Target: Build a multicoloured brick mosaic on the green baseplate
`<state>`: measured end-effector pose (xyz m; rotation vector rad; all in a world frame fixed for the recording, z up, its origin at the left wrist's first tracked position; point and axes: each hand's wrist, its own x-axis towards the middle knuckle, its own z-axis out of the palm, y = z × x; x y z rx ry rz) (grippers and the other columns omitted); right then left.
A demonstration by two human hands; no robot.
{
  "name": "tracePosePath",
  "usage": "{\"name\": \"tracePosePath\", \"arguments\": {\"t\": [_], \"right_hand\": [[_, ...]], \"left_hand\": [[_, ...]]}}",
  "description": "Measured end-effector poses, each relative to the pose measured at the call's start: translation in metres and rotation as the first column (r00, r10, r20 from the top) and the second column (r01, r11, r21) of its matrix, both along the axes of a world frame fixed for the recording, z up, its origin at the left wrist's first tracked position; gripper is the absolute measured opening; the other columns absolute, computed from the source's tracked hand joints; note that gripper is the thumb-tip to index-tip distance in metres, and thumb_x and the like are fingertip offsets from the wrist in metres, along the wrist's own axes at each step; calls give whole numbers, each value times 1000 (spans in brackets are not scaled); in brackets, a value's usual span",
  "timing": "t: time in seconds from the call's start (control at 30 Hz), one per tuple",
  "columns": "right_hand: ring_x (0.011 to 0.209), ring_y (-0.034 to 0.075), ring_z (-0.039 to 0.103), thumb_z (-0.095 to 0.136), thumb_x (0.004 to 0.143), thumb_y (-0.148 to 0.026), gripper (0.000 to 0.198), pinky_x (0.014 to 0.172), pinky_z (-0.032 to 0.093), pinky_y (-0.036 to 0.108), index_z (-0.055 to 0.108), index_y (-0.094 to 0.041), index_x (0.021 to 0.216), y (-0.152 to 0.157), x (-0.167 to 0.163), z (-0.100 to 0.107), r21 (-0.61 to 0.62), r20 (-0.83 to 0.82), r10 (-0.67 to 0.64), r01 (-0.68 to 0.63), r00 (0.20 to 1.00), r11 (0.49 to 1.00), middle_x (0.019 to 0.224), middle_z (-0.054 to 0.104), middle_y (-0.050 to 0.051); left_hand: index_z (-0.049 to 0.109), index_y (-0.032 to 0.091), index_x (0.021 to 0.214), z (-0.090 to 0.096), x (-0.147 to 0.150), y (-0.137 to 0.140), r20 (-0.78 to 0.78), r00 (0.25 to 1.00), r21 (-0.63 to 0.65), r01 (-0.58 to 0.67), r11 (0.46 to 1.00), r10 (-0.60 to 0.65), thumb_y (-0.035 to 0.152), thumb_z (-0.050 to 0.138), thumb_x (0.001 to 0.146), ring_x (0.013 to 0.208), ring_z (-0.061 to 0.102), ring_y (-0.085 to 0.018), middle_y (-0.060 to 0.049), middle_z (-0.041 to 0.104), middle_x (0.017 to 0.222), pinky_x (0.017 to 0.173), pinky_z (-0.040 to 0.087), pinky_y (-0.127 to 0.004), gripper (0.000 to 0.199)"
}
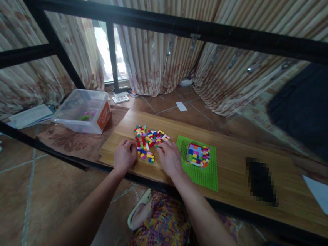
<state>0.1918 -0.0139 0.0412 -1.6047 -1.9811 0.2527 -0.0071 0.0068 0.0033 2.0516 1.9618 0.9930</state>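
Note:
A loose pile of small coloured toy bricks (149, 138) lies on the wooden table between my two hands. My left hand (125, 155) rests at the pile's left edge, its fingers curled inward; whether anything is in them is hidden. On the pile's right side, my right hand (170, 158) has thumb and fingers pinched together, with a small greenish bit at the fingertips too tiny to make out. Right of that hand lies a green studded baseplate (212, 176), bearing a block of multicoloured bricks (196, 155) built up near its upper middle.
A clear plastic box (80, 109) with an orange label and a few pink and green pieces stands left of the table (236, 153). A blurred-out dark object (261, 182) and a white paper (322, 196) lie to the right. A black metal bar (168, 21) crosses above.

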Motion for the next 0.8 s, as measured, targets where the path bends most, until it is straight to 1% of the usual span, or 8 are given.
{"name": "tracePosePath", "arguments": {"t": [0.1, 0.17, 0.23, 0.3, 0.4, 0.47, 0.57, 0.8], "right_hand": [[90, 22, 62, 52, 93, -23, 20, 84, 48, 36, 72, -21, 96, -28, 15, 2, 14, -243, -81, 87, 967, 996, 94, 71, 6], [94, 22, 65, 50, 94, -28, 25, 85, 50, 36, 71, -22, 106, -50, 30, 0, 6, -361, -166, 180, 918, 984, 102, 72, 7], [99, 23, 66, 49, 94, -32, 29, 88, 50, 38, 70, -22, 112, -71, 49, -3, -22, -404, -247, 261, 881, 965, 109, 72, 9], [103, 24, 66, 49, 94, -36, 31, 91, 50, 40, 71, -21, 109, -89, 70, -9, -43, -424, -311, 324, 850, 945, 111, 72, 10], [95, 26, 68, 51, 91, -42, 33, 87, 51, 41, 71, -20, 106, -106, 98, -20, -101, -444, -434, 438, 784, 893, 105, 74, 11], [90, 27, 69, 53, 89, -45, 35, 83, 52, 42, 70, -19, 103, -110, 113, -25, -141, -451, -514, 510, 729, 848, 99, 75, 12], [87, 28, 70, 54, 87, -48, 36, 80, 52, 42, 70, -18, 100, -106, 127, -28, -126, -446, -574, 587, 687, 800, 94, 76, 14], [80, 24, 68, 57, 83, -46, 34, 77, 52, 39, 74, -17, 91, -82, 127, -23, -45, -511, -562, 632, 651, 773, 90, 75, 12]], "left_hand": [[70, 19, 83, -1, -1, 1, -4, 1000, 13, 9, 1000, -9, 22, 49, 87, 83, 62, -21, -8, 66, 90, 75, 47, -32, 21], [70, 19, 84, -1, -2, 2, -3, 1000, 17, 13, 1000, -13, 23, 49, 86, 84, 62, -22, -8, 67, 90, 75, 47, -32, 22], [70, 19, 85, -1, -2, 2, -2, 1000, 13, 10, 1000, -10, 23, 49, 86, 84, 62, -22, -8, 67, 90, 74, 47, -32, 22], [70, 19, 85, -1, -2, 2, -6, 1000, 7, 1, 1000, -1, 24, 49, 86, 82, 62, -22, -8, 67, 90, 73, 47, -32, 22], [70, 20, 84, -1, -2, 2, -24, 1000, 6, 1, 1000, 0, 24, 49, 85, 81, 61, -21, -7, 66, 89, 73, 46, -32, 21], [69, 20, 83, 0, -2, 3, -38, 999, 2, 5, 1000, -5, 23, 49, 84, 80, 61, -21, -7, 66, 88, 72, 46, -31, 20], [69, 20, 84, 1, -3, 4, -50, 999, -2, 4, 1000, -5, 25, 49, 85, 81, 61, -22, -8, 66, 89, 72, 46, -32, 21], [68, 20, 85, 4, -3, 4, -64, 998, -2, -3, 1000, 3, 27, 49, 85, 82, 62, -22, -9, 66, 91, 72, 47, -32, 21]]}}
